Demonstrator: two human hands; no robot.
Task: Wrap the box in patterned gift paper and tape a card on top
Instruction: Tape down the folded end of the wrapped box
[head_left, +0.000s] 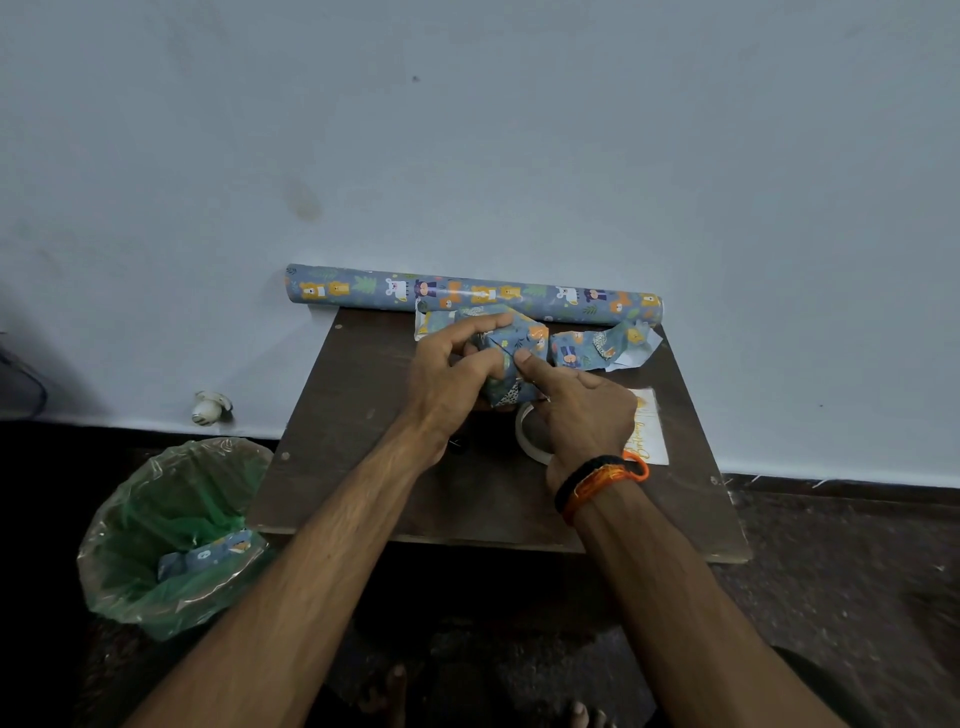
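Observation:
A small box (517, 345) wrapped in blue animal-patterned paper is held just above the dark wooden table (363, 467), tilted on one corner. My left hand (449, 374) grips its left side, fingers curled over the top. My right hand (576, 410) presses its thumb on a folded paper flap on the box's front face. A white card with gold lettering (649, 431) lies flat to the right, partly hidden by my right hand. A ring of clear tape (527, 434) lies under my right hand.
The roll of gift paper (467, 291) lies along the table's far edge against the wall. Cut paper scraps (602, 348) lie right of the box. A bin with a green liner (171, 535), holding a scrap, stands on the floor at left.

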